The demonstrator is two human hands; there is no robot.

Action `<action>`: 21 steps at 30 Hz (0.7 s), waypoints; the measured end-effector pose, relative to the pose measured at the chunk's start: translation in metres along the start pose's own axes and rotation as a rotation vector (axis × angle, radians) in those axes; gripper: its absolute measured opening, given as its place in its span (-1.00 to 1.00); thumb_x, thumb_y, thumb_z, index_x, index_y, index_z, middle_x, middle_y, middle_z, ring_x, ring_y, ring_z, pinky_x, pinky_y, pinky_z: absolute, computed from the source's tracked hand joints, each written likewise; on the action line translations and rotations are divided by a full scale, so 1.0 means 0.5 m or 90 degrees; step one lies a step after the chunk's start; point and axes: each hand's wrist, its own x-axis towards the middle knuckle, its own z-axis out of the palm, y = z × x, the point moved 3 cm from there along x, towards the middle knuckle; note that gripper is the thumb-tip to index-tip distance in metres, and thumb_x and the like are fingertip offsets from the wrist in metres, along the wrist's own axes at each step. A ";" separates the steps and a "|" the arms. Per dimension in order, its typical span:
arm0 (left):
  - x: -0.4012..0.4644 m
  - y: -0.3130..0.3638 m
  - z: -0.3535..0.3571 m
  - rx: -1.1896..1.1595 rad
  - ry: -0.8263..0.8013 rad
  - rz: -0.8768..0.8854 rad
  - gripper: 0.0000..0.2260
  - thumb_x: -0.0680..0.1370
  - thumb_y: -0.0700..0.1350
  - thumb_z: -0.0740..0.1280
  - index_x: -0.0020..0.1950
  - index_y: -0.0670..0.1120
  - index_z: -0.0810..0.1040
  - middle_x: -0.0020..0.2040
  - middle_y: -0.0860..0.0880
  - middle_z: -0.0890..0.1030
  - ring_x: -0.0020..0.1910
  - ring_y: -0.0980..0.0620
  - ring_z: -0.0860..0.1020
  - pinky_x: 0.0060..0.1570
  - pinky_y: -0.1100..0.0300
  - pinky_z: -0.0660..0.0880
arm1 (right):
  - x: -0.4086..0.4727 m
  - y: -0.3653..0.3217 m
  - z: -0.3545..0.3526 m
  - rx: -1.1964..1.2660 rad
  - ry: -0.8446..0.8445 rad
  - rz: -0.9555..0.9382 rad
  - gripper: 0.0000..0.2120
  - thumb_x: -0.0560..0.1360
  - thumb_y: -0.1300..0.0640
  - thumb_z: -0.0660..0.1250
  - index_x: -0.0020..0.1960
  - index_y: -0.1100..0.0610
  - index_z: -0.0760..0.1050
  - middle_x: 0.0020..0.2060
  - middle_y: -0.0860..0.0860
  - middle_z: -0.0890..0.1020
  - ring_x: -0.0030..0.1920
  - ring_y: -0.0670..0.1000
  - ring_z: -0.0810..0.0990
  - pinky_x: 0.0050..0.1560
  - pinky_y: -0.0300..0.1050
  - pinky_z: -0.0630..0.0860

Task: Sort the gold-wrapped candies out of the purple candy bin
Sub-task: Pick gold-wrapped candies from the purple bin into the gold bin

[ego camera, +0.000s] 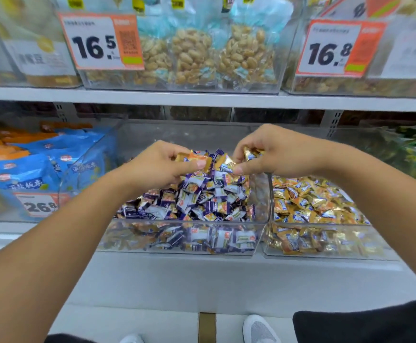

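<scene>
Both hands over the purple candy bin (184, 240) on the shelf; left hand (163, 164) clamped on gold-wrapped candies (194, 158); right hand (273, 153) pinches more gold ones, one near fingertips (228, 164). Gold candy bin (325, 246) just beside, right; peanut bags (194, 55) on shelf above.

Upper shelf: clear bin of bagged peanuts (194, 58) with an orange-and-white price tag "16.5" (101, 40) on its front; a second tag "16.8" (338, 49) on the bin to the right. Lower shelf, left: blue snack packs (36, 169) with orange packs (1, 147) behind them, price tag "26.8" (39, 205) below. Far right, blurred green-yellow packaging (415, 154). Bottom edge: grey shoe (260, 329), tan floor strip (207, 326).
</scene>
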 end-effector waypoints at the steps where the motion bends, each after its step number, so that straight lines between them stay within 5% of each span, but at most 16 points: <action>1: 0.005 0.015 0.010 -0.031 0.006 0.001 -0.82 0.51 0.07 0.44 -0.22 0.01 0.67 -0.41 0.02 0.33 -0.45 0.06 0.24 -0.50 0.29 0.16 | -0.013 0.015 -0.013 0.081 0.017 0.019 -0.86 0.50 0.02 0.47 -0.15 0.08 0.62 -0.38 0.05 0.52 -0.42 0.00 0.38 -0.39 -0.17 0.34; 7: 0.066 0.131 0.112 -0.079 -0.022 0.030 -0.82 0.55 0.03 0.41 -0.19 -0.02 0.60 -0.29 -0.03 0.50 -0.47 0.10 0.35 -0.54 0.31 0.20 | -0.090 0.162 -0.028 0.414 0.034 0.286 -0.90 0.56 0.12 0.38 -0.02 0.15 0.53 -0.35 0.06 0.48 -0.51 -0.09 0.24 -0.55 -0.28 0.07; 13: 0.126 0.202 0.215 0.075 0.012 0.041 -0.82 0.59 -0.05 0.33 -0.16 -0.06 0.65 -0.26 -0.02 0.63 -0.52 0.09 0.40 -0.55 0.31 0.32 | -0.188 0.253 -0.035 0.627 0.111 0.406 -0.97 0.60 0.16 0.31 0.01 0.12 0.47 -0.29 0.05 0.58 -0.46 -0.11 0.36 -0.64 -0.39 0.13; 17: 0.157 0.242 0.244 0.140 0.057 0.125 -0.88 0.60 -0.08 0.30 0.04 0.06 0.64 -0.14 -0.05 0.66 -0.43 0.05 0.55 -0.43 0.26 0.46 | -0.225 0.282 -0.052 0.703 0.167 0.438 -0.92 0.63 0.13 0.27 0.07 0.13 0.50 -0.25 0.07 0.63 -0.41 -0.09 0.38 -0.64 -0.41 0.17; 21: 0.180 0.239 0.317 0.087 -0.140 0.117 -0.64 0.58 -0.17 0.37 0.33 0.12 0.46 0.12 -0.09 0.57 -0.18 -0.05 0.69 -0.17 0.08 0.65 | -0.233 0.289 -0.061 0.848 0.180 0.441 -0.67 0.65 0.02 0.20 0.25 0.24 0.50 -0.08 0.20 0.70 -0.35 0.01 0.64 -0.63 -0.36 0.40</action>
